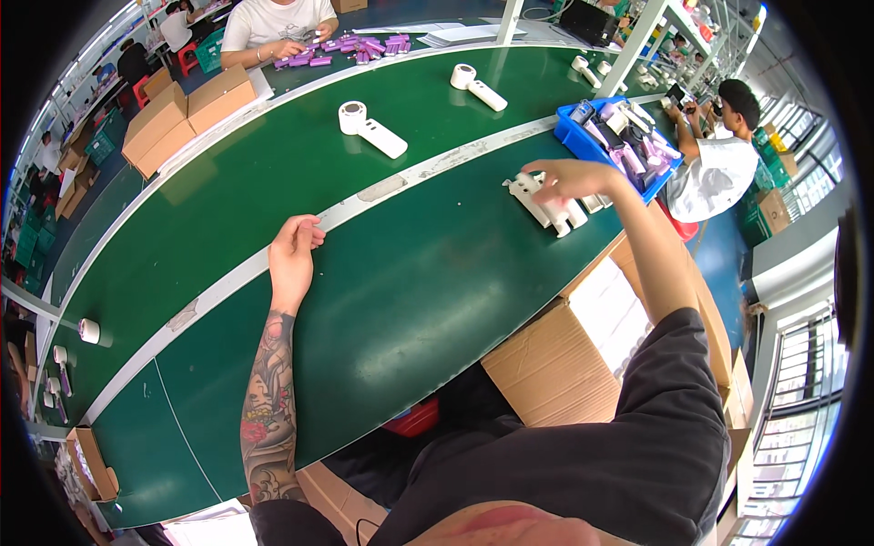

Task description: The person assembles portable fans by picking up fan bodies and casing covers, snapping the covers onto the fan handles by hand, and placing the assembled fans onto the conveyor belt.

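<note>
My right hand (575,179) reaches over a small group of white plastic parts (566,218) on the green table. Its fingers are smeared by motion, so I cannot tell whether they grip a part. Just beyond it stands a blue bin (572,138) filled with purple, white and dark handheld devices. My left hand (295,250) rests by the pale metal strip, its fingers curled in and nothing visible in them. Farther off on the green belt lie two white handheld fans, one nearer (371,130) and one farther right (478,87).
Beyond the strip (382,187) runs the green belt (209,209), with more devices at its left end. An open cardboard box (537,364) stands against the table's near edge. Across the belt, a person (278,32) handles purple parts (364,47); another person (719,168) sits at right.
</note>
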A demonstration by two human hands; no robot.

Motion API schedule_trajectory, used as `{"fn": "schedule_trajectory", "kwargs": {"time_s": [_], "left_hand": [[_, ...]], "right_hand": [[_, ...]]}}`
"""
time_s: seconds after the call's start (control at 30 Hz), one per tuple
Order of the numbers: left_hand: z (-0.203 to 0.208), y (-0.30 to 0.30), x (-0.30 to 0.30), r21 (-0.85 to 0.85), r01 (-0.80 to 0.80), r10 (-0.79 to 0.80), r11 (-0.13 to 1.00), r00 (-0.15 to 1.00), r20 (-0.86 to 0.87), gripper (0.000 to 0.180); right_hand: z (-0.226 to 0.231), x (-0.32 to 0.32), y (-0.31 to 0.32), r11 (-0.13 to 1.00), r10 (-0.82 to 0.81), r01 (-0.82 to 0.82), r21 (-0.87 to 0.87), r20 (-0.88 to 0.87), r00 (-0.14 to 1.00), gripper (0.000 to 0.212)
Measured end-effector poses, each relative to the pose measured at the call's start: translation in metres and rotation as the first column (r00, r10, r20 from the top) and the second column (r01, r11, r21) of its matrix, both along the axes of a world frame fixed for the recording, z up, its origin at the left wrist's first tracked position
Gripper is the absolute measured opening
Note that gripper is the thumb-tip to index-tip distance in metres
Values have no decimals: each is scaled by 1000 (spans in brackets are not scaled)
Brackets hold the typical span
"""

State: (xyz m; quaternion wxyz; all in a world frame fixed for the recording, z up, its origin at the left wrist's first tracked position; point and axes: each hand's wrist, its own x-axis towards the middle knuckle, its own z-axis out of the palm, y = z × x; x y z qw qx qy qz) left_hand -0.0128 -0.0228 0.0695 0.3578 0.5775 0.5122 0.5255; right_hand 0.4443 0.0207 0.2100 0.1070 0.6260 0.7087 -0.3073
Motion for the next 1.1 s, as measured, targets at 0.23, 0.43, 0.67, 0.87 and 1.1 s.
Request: {"fn": "schedule_trajectory", "kwargs": {"time_s": [0.23, 0.43, 0.67, 0.87, 1.1], "left_hand": [[-3, -2, 1, 2, -2, 2, 1000, 1000, -25, 20], [-1, 0, 3, -1, 9, -9, 1000, 1000, -11, 20], [-3, -1, -2, -16, 4, -5, 1000, 999, -41, 24], [-1, -2, -1, -16, 0, 0, 1000, 1000, -31, 21], [0, -2, 0, -23, 5, -6, 1000, 999, -38, 23]], "right_hand": [[-31, -36, -4, 977, 137, -170, 130, 234, 963, 60], [-17, 55, 33, 944, -85, -4, 329, 257, 963, 51], [-77, 99, 19, 897, -237, 59, 439, 363, 901, 56], [-94, 110, 22, 862, -341, 132, 489, 368, 865, 58], [-82, 97, 12, 858, -364, 179, 482, 323, 874, 57]]}}
